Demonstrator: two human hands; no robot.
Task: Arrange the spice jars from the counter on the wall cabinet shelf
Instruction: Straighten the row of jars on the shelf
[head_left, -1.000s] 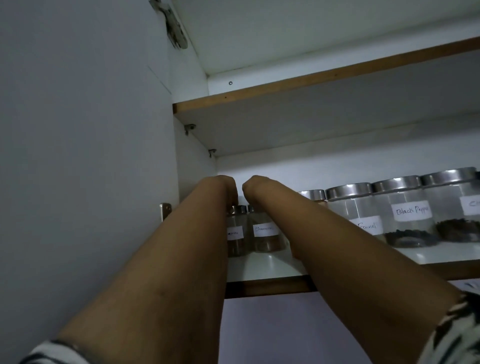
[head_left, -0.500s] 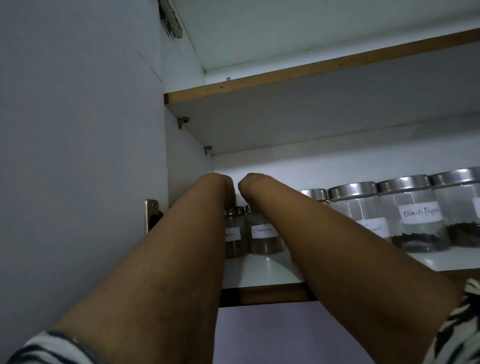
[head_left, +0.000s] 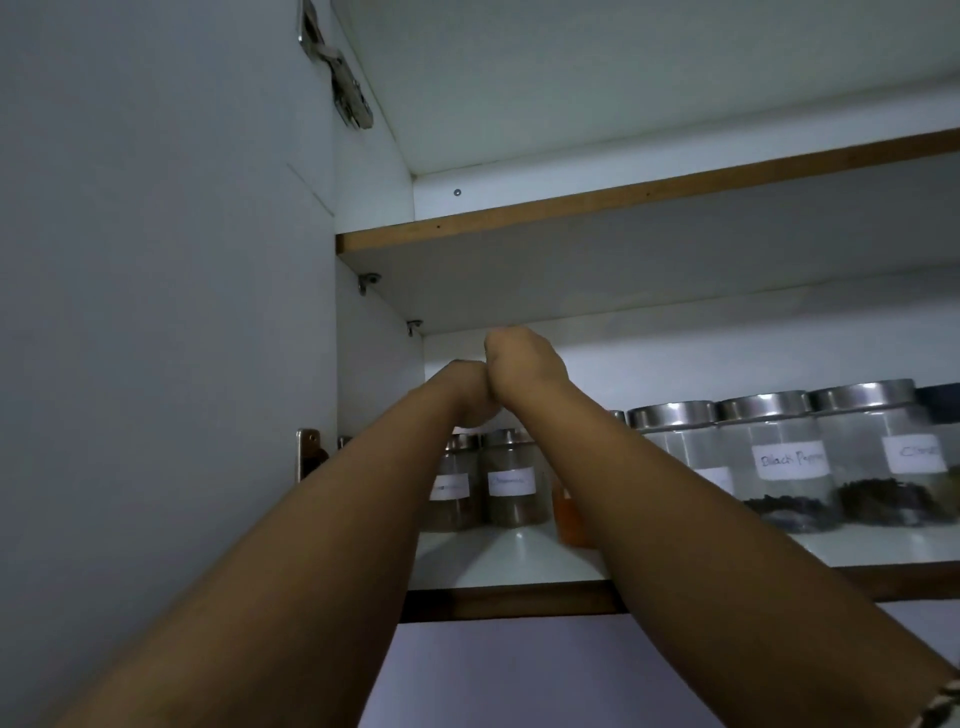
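Two small spice jars with white labels, one and the other, stand at the left end of the lower cabinet shelf. An orange-filled jar shows partly behind my right forearm. My left hand hovers just above the two small jars. My right hand is higher, close under the upper shelf, and touches the left hand. The fingers of both point away and are hidden.
Larger steel-lidded jars line the shelf to the right: one half hidden, Black Pepper, another labelled jar. The open cabinet door stands at the left, with a hinge up top.
Both hands have risen from the lids of the two small jars, the right hand higher. The orange jar behind my right forearm has come into sight.
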